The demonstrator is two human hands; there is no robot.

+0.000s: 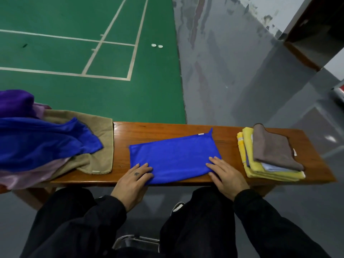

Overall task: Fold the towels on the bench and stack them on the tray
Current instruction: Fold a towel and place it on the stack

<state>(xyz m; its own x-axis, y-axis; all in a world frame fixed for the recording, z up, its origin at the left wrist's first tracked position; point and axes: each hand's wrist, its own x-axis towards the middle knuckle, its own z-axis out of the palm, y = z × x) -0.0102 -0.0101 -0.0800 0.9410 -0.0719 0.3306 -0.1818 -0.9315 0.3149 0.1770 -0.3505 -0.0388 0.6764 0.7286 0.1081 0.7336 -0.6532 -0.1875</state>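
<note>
A long wooden bench (186, 131) with a glossy reddish-brown top runs across the view, standing on a grey painted floor (242, 71) beside a green sports court (74, 15) marked with white lines; two small white round caps (157, 46) lie on the green near its edge. In the middle of the bench lies a bright blue microfibre towel (173, 155), folded flat into a rough rectangle with a small white tag at its far edge. The left hand (133, 180) rests flat on the towel's near left corner, fingers straight and slightly spread, and the right hand (226, 174) lies the same way on the near right corner; neither curls round the cloth. At the bench's left end sits a loose heap of unfolded towels: one blue (41, 142), one tan and thick-piled (96, 146), one deep purple (16, 103) and one pale lilac (31, 175). At the right end is a folded stack: a grey-brown towel (271, 149) on top, a light blue one (273, 168) under it, and yellow ones (249, 146) beneath. No tray can be made out under the stack. Both sleeves are black.
</note>
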